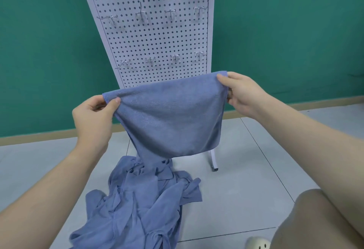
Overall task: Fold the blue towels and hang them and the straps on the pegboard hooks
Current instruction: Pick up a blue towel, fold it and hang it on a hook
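Left hand (94, 110) and right hand (239, 93) pinch top corners of blue towel (169, 118), held before white pegboard (153, 38); towel pile (141, 199) on near floor (246, 179).

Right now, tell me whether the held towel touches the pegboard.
Cannot tell. In the head view the towel overlaps the pegboard, hiding any gap or contact.

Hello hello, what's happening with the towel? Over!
Left hand and right hand pinch blue towel corners, held up. Pile on floor. Pegboard hooks bare. Nothing blocking.
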`<state>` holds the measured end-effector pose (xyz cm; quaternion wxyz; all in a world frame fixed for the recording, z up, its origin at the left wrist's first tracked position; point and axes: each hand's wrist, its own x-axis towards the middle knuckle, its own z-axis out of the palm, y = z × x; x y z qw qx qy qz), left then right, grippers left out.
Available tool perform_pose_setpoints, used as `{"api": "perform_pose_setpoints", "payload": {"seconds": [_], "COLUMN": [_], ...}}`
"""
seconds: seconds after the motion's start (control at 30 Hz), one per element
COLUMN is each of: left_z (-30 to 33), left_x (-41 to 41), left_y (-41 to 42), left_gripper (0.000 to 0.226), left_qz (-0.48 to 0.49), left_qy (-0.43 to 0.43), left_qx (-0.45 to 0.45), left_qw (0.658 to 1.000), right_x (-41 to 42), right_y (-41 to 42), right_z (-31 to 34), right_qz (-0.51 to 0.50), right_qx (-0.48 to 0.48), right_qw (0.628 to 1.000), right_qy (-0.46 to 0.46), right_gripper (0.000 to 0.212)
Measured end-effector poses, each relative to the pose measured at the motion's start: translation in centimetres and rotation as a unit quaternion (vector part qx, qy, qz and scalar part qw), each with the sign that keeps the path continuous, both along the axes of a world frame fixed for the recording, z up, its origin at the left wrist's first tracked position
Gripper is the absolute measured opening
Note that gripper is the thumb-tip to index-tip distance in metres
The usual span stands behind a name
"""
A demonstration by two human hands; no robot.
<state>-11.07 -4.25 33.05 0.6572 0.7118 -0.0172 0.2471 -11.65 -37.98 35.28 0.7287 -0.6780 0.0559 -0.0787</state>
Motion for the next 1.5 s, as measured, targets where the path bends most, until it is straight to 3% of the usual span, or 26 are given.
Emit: {"api": "perform_pose_setpoints", "payload": {"seconds": [0.2, 0.3, 0.37, 0.47, 0.6, 0.7, 0.87, 1.03, 1.17, 1.23, 1.5], "left_z": [-0.1, -0.3, -0.6, -1.1, -1.9, -2.7, -3.0, -2.5, -2.8, -3.4, -2.6], "left_x": [0.5, 0.7, 0.9, 0.8, 0.9, 0.9, 0.4, -0.7, -0.6, -0.3, -1.5], "left_y": [0.4, 0.6, 0.9, 1.0, 1.0, 1.2, 0.2, -2.4, -3.7, -4.5, -6.3], "left_gripper": [0.024, 0.022, 0.017, 0.008, 0.01, 0.012, 0.012, 0.015, 0.055, 0.064, 0.031], "left_qz": [0.06, 0.023, -0.029, -0.073, -0.066, -0.027, 0.012, -0.037, -0.072, -0.091, -0.092], "left_qy": [0.057, 0.111, 0.152, 0.194, 0.231, 0.257, 0.237, 0.179, 0.146, 0.135, 0.079], "left_qx": [-0.049, -0.075, -0.07, -0.082, -0.136, -0.138, -0.063, 0.021, 0.082, 0.095, 0.15], "left_qw": [0.995, 0.991, 0.985, 0.975, 0.961, 0.956, 0.969, 0.983, 0.983, 0.982, 0.981], "right_x": [0.1, 0.1, 0.1, 0.3, -0.3, -0.4, -0.5, -1.1, -1.8, -2.0, -2.0], "right_y": [0.5, 0.4, 0.2, -0.1, 0.6, 1.1, 2.2, 5.5, 9.2, 11.0, 13.8], "right_z": [-0.3, -0.6, -0.6, -0.7, -1.2, -1.8, -3.2, -3.3, -3.5, -3.6, -3.8], "right_qz": [-0.04, -0.074, -0.095, -0.049, 0.015, 0.024, 0.017, 0.062, 0.082, 0.089, 0.033], "right_qx": [-0.078, -0.07, -0.031, 0.047, 0.057, 0.029, -0.066, -0.077, -0.062, -0.052, -0.059], "right_qw": [0.995, 0.994, 0.995, 0.995, 0.983, 0.982, 0.984, 0.986, 0.987, 0.988, 0.992], "right_qy": [-0.038, -0.027, 0.008, 0.076, 0.172, 0.185, 0.167, 0.133, 0.12, 0.112, 0.103], "right_gripper": [0.013, 0.008, 0.014, 0.033, 0.012, 0.014, 0.014, 0.019, 0.015, 0.016, 0.027]}}
